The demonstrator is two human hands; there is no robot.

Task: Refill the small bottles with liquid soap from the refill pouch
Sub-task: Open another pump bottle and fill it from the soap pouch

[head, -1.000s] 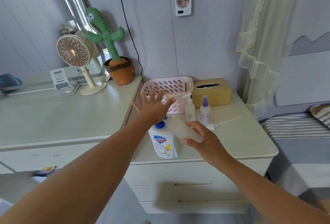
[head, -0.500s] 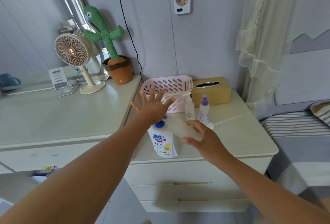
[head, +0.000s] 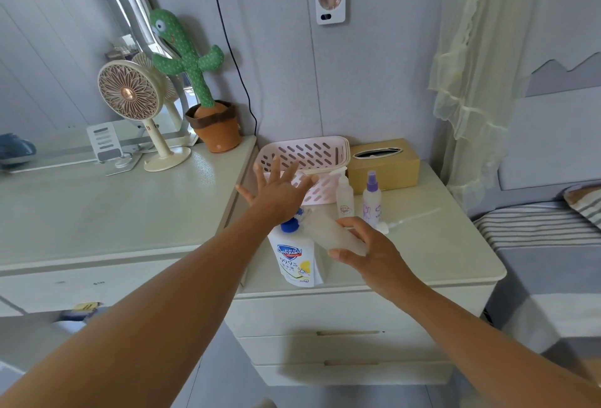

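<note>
The left fingers (head: 275, 169) are spread wide and straight, holding nothing. The left hand (head: 278, 195) is palm down in front of the basket (head: 305, 151), with its heel just above the blue cap (head: 288, 225) of the pouch (head: 295, 263). Whether it touches the cap cannot be told.

The right fingers (head: 350, 223) are curled over a clear bottle (head: 327, 231), with the thumb under it, so the right hand (head: 377, 253) grips the bottle's base end. The bottle is tilted, and its open end points left, close to the cap.

The pouch stands upright near the front edge of the surface (head: 442, 251). Behind the right hand stand a white bottle (head: 344, 197) and a purple-topped spray bottle (head: 372, 200), side by side and upright. A pump tube (head: 408, 217) lies flat just beside them. A tissue box (head: 385, 165) sits to the right of the basket, at the wall.

On the higher surface to the left stand a fan (head: 130, 95) and a toy cactus (head: 192, 59) in a pot.
</note>
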